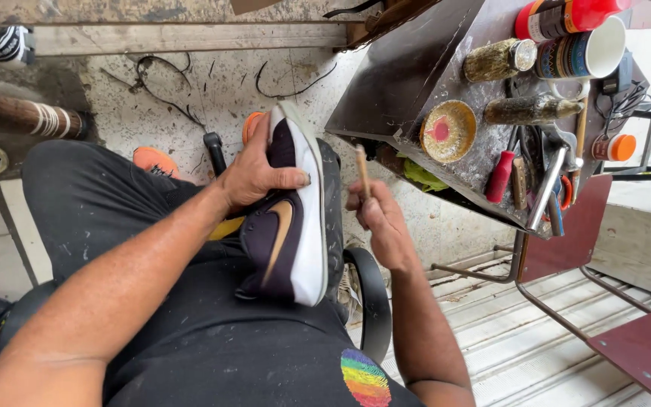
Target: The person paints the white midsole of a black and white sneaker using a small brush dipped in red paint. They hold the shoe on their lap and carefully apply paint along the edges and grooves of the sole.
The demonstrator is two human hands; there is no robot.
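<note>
- A dark purple sneaker with a tan side mark and a thick white rubber sole is held at the centre of the frame, resting on the person's lap over black trousers.
- Its long axis runs from the lower centre up toward the upper centre, toe end uppermost, with the white sole edge turned toward the right of the frame.
- The left hand is closed around the shoe's upper part, thumb laid across near the sole edge.
- The right hand is closed on a thin tan wooden stick, held upright just right of the sole edge; the stick is close to the sole, but contact cannot be made out.
- A small round dish with a reddish centre is seen on the dark metal work table at the upper right, above the right hand.
</note>
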